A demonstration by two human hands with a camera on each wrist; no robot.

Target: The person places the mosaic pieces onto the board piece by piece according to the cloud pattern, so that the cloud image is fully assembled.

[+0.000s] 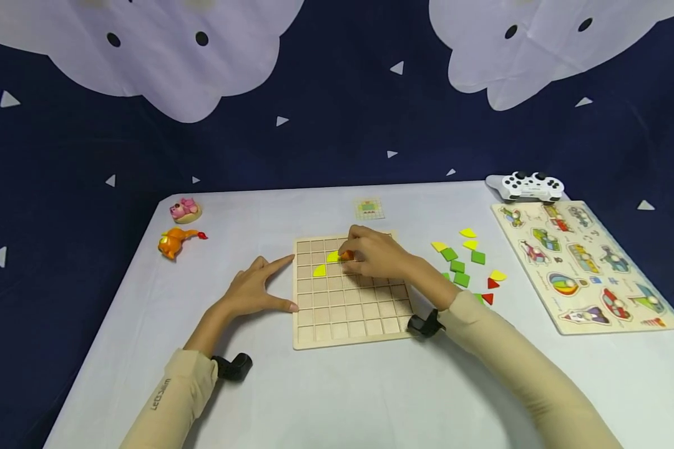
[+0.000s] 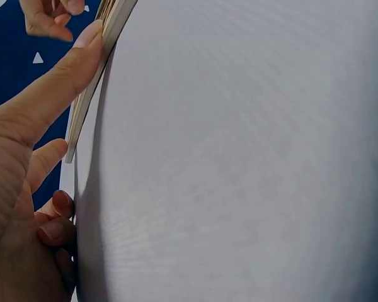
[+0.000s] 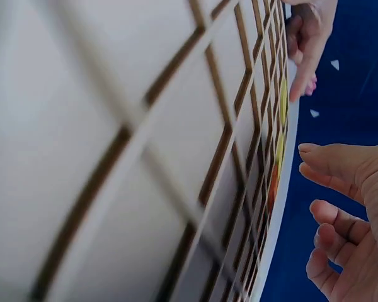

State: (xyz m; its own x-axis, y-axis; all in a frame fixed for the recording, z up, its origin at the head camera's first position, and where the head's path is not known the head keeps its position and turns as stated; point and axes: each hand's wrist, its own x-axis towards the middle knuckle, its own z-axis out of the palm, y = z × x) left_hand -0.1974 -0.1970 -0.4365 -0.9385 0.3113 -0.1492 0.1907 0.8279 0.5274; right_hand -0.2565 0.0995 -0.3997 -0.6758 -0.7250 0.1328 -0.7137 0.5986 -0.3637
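A square wooden grid board (image 1: 321, 316) lies on the table with two yellow quarter-round pieces (image 1: 319, 270) in its cells. My left hand (image 1: 254, 292) is at the board's left side, thumb and forefinger spread wide and their tips at its edge. In the left wrist view the thumb (image 2: 63, 78) rests against the board's side. My right hand (image 1: 377, 252) is over the upper middle of the board, fingers bent loosely. Right by its fingertips lies an orange piece (image 1: 346, 255), partly hidden. The right wrist view shows no piece between the fingers (image 3: 340, 165).
Green squares (image 1: 457, 266), yellow pieces (image 1: 468, 232) and red triangles (image 1: 487, 299) lie scattered right of the board. Behind it is a small pattern card (image 1: 369, 209). A picture puzzle (image 1: 590, 268) and white game controller (image 1: 530, 187) are at right; pink (image 1: 185, 210) and orange toys (image 1: 174, 242) at left.
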